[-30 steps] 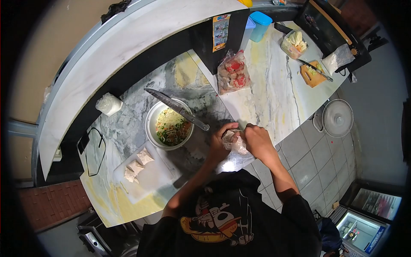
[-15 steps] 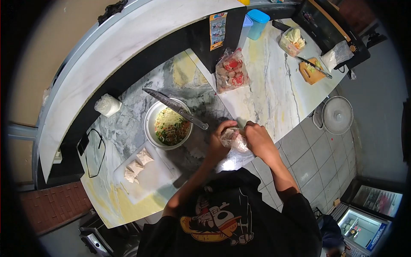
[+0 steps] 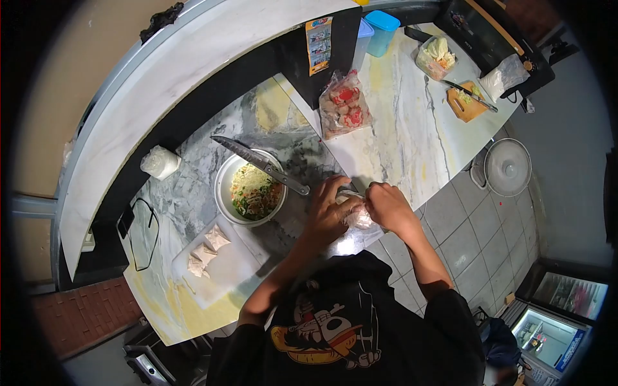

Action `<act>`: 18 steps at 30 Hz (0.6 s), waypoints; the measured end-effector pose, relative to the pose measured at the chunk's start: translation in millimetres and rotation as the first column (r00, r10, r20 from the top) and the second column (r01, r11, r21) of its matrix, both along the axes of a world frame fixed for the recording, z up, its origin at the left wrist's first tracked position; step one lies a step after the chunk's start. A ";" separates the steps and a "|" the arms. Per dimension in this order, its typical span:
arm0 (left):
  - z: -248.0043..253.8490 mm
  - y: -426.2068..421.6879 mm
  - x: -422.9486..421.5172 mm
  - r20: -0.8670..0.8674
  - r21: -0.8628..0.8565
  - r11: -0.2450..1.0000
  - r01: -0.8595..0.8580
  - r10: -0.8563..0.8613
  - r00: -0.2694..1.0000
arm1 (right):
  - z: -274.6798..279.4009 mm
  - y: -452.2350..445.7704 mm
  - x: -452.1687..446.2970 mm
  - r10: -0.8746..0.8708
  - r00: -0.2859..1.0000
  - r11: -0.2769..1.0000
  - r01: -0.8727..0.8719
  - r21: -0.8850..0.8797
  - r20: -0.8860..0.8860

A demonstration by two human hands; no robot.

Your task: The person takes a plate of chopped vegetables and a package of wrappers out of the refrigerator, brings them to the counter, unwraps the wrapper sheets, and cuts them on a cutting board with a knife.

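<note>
A clear plastic bag (image 3: 362, 219) with pale contents is between my hands at the counter's front edge. My left hand (image 3: 329, 209) curves its fingers over the bag's left side, closed on it. On the other side, my right hand (image 3: 390, 207) is closed in a fist on the bag's top. To the left stands a white bowl (image 3: 222, 209) holding a chopped vegetable mixture (image 3: 254, 193). A large knife (image 3: 261, 164) lies across its rim. Several folded pale dough pieces (image 3: 203, 255) sit on a white cutting board (image 3: 225, 267).
A bag of meatball-like balls (image 3: 346, 106) lies on the counter behind my hands. Farther right are a tub of cabbage (image 3: 436, 58), a wooden board (image 3: 465, 108) with a knife, and a bag of white powder (image 3: 505, 78). A white tied bag (image 3: 161, 162) and black-strapped object (image 3: 136, 225) lie left.
My left hand has shifted its fingers, lifting some and bringing others over the top of the bag. My right hand stays on the bag. The view has moved slightly.
</note>
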State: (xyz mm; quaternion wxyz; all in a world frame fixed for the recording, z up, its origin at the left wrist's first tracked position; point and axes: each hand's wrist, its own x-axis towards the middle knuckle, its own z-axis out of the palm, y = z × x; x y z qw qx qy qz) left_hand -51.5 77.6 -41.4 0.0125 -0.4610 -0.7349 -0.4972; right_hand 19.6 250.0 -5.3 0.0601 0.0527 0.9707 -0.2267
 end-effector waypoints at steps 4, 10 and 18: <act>20.0 -1.8 -2.1 -0.105 -0.117 0.993 0.028 -0.041 0.994 | 23.9 -6.5 -4.4 -0.038 0.993 0.996 0.029 0.082 0.112; 17.9 -7.0 -4.2 0.074 -0.332 0.912 0.239 -0.227 0.971 | 28.6 -5.4 0.1 0.004 0.994 0.985 -0.023 0.173 0.112; 1.7 -12.0 9.5 -0.133 -0.408 0.904 0.128 -0.197 0.971 | 25.2 -6.9 3.1 0.083 0.995 0.990 -0.076 0.121 -0.059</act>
